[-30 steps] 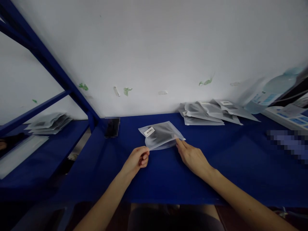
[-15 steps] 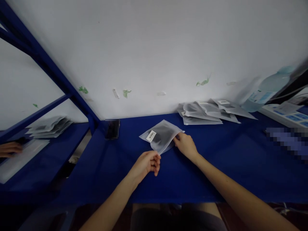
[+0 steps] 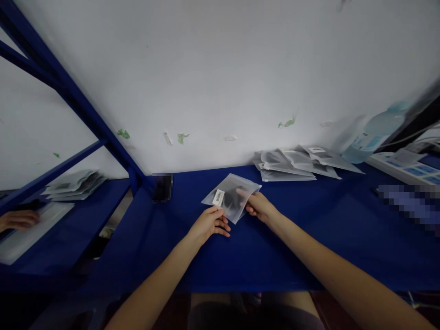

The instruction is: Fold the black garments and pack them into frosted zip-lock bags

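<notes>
Where the blue table point(image 3: 275, 247) meets the white wall point(image 3: 220, 82), a pile of bags point(image 3: 295, 162) sits well right, leaving bare cloth around. Both hands hold the frosted bag point(image 3: 231, 196): right hand point(image 3: 259, 207) pinches its right edge, left hand point(image 3: 208, 222) loosely curled touches its near corner.

We stretch both bare forearms forward, our left hand point(image 3: 208, 222) palm down with fingers loosely spread, our right hand point(image 3: 258, 207) curled in a pinch.
</notes>
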{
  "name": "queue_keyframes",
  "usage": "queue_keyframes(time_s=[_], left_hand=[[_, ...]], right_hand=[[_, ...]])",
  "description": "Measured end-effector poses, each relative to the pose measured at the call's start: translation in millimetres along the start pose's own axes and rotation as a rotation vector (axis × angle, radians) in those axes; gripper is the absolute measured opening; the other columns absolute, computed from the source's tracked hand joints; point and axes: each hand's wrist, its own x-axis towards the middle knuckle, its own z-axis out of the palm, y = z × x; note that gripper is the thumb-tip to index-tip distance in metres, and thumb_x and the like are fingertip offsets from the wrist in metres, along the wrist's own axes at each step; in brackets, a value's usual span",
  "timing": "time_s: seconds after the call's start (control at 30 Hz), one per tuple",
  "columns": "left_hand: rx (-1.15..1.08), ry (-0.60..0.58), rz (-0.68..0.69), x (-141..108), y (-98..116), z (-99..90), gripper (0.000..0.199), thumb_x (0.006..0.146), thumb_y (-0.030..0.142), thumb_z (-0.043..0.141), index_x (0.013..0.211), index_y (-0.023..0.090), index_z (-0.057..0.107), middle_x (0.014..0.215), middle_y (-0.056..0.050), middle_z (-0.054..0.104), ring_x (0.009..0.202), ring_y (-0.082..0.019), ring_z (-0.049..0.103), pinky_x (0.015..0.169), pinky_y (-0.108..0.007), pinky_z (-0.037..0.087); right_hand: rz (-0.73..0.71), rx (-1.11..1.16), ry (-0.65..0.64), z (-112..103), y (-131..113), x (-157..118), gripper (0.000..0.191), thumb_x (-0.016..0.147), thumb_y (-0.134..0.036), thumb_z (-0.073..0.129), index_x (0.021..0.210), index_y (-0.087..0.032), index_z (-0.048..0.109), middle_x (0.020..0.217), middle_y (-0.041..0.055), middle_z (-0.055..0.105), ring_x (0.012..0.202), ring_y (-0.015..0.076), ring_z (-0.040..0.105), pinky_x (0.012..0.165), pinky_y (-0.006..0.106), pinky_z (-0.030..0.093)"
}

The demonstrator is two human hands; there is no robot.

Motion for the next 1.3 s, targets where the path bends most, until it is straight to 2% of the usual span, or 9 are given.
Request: queue_keyframes(time_s=[0.27, 0.53, 0.7, 0.83, 0.93, 1.0, 1.13, 1.2, 1.3], left_hand=[[-0.019, 0.197, 0.112, 2.6, 4.8, -4.5, 0.009, 0.091, 0.021, 0.051, 0.091, 0.013, 0.054, 0.071, -0.005, 0.064, 0.061, -0.021, 0.071, 0.055, -0.031, 0.058], [0.110, 0.360, 0.206, 35.5, 45.6, -42.8, 0.013, 0.085, 0.024, 0.059, 0.084, 0.013, 0.054, 0.063, -0.002, 0.059, 0.054, -0.018, 0.066, 0.048, -0.026, 0.053], [0.264, 0.596, 0.348, 24.8, 45.0, -60.5, 0.023, 0.083, 0.031, 0.061, 0.098, 0.015, 0.054, 0.076, -0.001, 0.058, 0.047, -0.008, 0.051, 0.038, -0.016, 0.034], [0.448, 0.719, 0.487, -8.1, 22.8, -57.1, 0.028, 0.077, 0.022, 0.064, 0.105, 0.020, 0.056, 0.099, -0.004, 0.058, 0.067, -0.011, 0.056, 0.054, -0.019, 0.044], [0.862, 0.525, 0.669, -35.3, 4.2, -45.6, 0.021, 0.083, 0.020, 0.056, 0.103, 0.023, 0.062, 0.108, -0.005, 0.060, 0.092, -0.019, 0.059, 0.082, -0.031, 0.048], [1.043, 0.376, 0.727, -48.8, -7.3, -37.5, 0.023, 0.087, 0.018, 0.050, 0.105, 0.024, 0.062, 0.113, -0.005, 0.062, 0.108, -0.022, 0.056, 0.097, -0.038, 0.043], [1.172, 0.230, 0.751, -59.0, -21.8, -28.6, 0.023, 0.090, 0.020, 0.047, 0.109, 0.023, 0.060, 0.124, -0.007, 0.060, 0.129, -0.025, 0.044, 0.108, -0.045, 0.035], [1.197, 0.180, 0.727, -58.1, -22.6, -27.8, 0.023, 0.091, 0.021, 0.047, 0.111, 0.023, 0.058, 0.130, -0.008, 0.057, 0.134, -0.025, 0.039, 0.110, -0.047, 0.033], [1.239, 0.113, 0.676, -55.3, -18.3, -28.9, 0.029, 0.092, 0.021, 0.044, 0.119, 0.023, 0.054, 0.134, -0.008, 0.055, 0.136, -0.024, 0.037, 0.112, -0.049, 0.030]], right_hand=[[0.071, 0.078, -0.056, -8.4, -1.8, -22.8, 0.032, 0.077, -0.034, 0.065, 0.056, -0.017, 0.048, 0.038, -0.0076, 0.041, 0.029, 0.0006, 0.028, 0.028, 0.013, 0.017], [0.187, 0.217, -0.142, -10.1, 24.4, -85.6, 0.042, 0.080, -0.048, 0.063, 0.056, -0.014, 0.054, 0.033, -0.0063, 0.038, 0.028, 0.0011, 0.028, 0.030, 0.014, 0.020], [0.255, 0.460, -0.098, 18.2, 41.3, -111.9, 0.033, 0.079, -0.045, 0.066, 0.078, -0.013, 0.065, 0.078, 0.0084, 0.070, 0.048, 0.0065, 0.058, 0.034, 0.014, 0.037], [0.266, 0.481, -0.208, 31.2, 43.5, -125.6, 0.038, 0.085, -0.047, 0.057, 0.105, -0.016, 0.061, 0.105, 0.0125, 0.069, 0.070, 0.0143, 0.069, 0.046, 0.020, 0.051], [0.089, 0.041, -0.306, 28.4, 39.3, -131.1, 0.041, 0.089, -0.051, 0.047, 0.108, -0.017, 0.062, 0.080, 0.0065, 0.070, 0.053, 0.0142, 0.064, 0.040, 0.023, 0.047], [-0.220, -0.348, -0.198, 24.8, 33.7, -130.5, 0.037, 0.091, -0.048, 0.045, 0.101, -0.019, 0.065, 0.073, 0.0041, 0.068, 0.053, 0.0138, 0.062, 0.046, 0.026, 0.050], [-0.835, -0.900, 0.101, 31.6, 25.1, -115.8, 0.044, 0.087, -0.035, 0.056, 0.128, -0.021, 0.052, 0.121, 0.0131, 0.061, 0.103, 0.0274, 0.061, 0.084, 0.043, 0.053], [-0.917, -1.078, 0.141, 41.1, 26.1, -103.8, 0.056, 0.081, -0.030, 0.063, 0.134, -0.021, 0.047, 0.129, 0.0160, 0.055, 0.111, 0.0317, 0.056, 0.086, 0.048, 0.052], [-0.895, -1.141, 0.122, 49.6, 30.0, -88.4, 0.043, 0.082, -0.026, 0.062, 0.124, -0.021, 0.054, 0.119, 0.0150, 0.059, 0.104, 0.0295, 0.059, 0.080, 0.045, 0.054]])
